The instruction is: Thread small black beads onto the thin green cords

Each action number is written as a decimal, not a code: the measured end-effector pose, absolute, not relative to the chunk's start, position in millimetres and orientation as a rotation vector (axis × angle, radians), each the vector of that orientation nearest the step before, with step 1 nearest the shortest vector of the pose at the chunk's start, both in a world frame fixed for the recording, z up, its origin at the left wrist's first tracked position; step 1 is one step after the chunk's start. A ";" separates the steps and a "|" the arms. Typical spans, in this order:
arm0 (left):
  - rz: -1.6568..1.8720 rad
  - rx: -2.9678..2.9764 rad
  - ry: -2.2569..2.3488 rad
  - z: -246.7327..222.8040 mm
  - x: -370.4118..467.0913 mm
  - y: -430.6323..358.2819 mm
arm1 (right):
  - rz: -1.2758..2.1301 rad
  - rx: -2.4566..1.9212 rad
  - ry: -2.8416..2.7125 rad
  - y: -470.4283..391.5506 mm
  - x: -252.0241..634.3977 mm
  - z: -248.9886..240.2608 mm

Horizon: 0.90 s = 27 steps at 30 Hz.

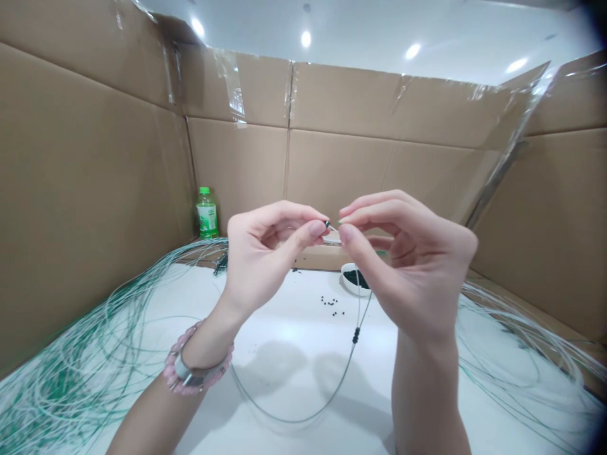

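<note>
Fingertip to fingertip, my two hands are raised over the white table. My left hand (270, 253) is closed in a pinch on a small black bead (327, 224). Between thumb and forefinger, my right hand (408, 253) pinches a thin cord (303, 421), whose pale end section spans the short gap to the bead. Whether the cord passes through the bead is too small to tell. The cord hangs from my right hand and curves in a wide loop below. Several black beads (355, 335) sit stacked on it where two strands meet.
A white bowl (348, 287) of black beads stands behind my right hand, with loose beads (329, 301) scattered nearby. Green and white cords (71, 379) pile up at left; more pale cords (531, 354) lie right. Cardboard walls (346, 158) enclose the table. A green bottle (207, 215) stands back left.
</note>
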<state>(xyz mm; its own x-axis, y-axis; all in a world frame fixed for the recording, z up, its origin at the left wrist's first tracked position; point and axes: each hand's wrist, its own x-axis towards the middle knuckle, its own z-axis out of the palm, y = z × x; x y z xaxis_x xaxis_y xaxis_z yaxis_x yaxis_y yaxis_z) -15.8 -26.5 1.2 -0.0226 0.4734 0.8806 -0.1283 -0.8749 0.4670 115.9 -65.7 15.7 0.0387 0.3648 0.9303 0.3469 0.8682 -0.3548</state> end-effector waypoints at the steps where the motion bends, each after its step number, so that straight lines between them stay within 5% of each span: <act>1: 1.966 1.870 0.376 1.6 -16.1 -27.9 | -0.022 -0.591 -1.574 -67.4 116.7 16.0; 27: 2.046 2.008 0.458 2.1 -15.9 -33.0 | -0.132 -0.666 -1.649 -72.0 120.6 16.3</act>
